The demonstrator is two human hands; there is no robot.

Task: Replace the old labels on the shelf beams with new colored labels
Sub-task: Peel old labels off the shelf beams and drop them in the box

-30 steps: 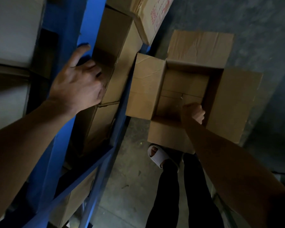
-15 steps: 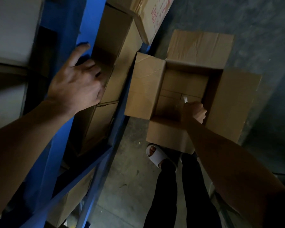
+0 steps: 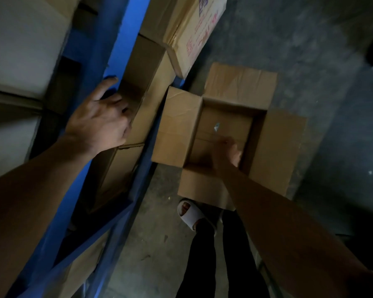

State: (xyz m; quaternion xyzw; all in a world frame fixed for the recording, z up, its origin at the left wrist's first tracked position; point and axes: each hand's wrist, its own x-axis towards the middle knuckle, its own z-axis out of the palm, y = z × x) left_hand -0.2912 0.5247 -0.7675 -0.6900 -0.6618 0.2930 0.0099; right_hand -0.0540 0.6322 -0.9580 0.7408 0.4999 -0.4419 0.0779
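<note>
Since 0.5 s ago: white scrap has left the R hand, now sits apart from it inside the open box; R fingers have loosened.

Blue shelf frame (image 3: 125,39), L side, runs diagonally; beam under L hand. No label on it can be made out.
Concrete floor (image 3: 310,61), grey, R side & bottom centre.
Open carton (image 3: 284,151) on floor just beside shelf, four flaps splayed out.
Shelf cartons (image 3: 146,67), closed, stacked between blue rails; one w/ red print (image 3: 194,29) above.
L hand (image 3: 99,125): palm down on beam & carton edge, thumb out, fingers curled over the edge, slightly spread.
R hand (image 3: 228,153): inside open carton, blurred; fingers look loosely apart, holding nothing visible.
Sandalled foot (image 3: 190,214), black trouser legs, below carton.
Old label scrap (image 3: 216,126): small, pale, inside carton, just above R hand, not touching.
</note>
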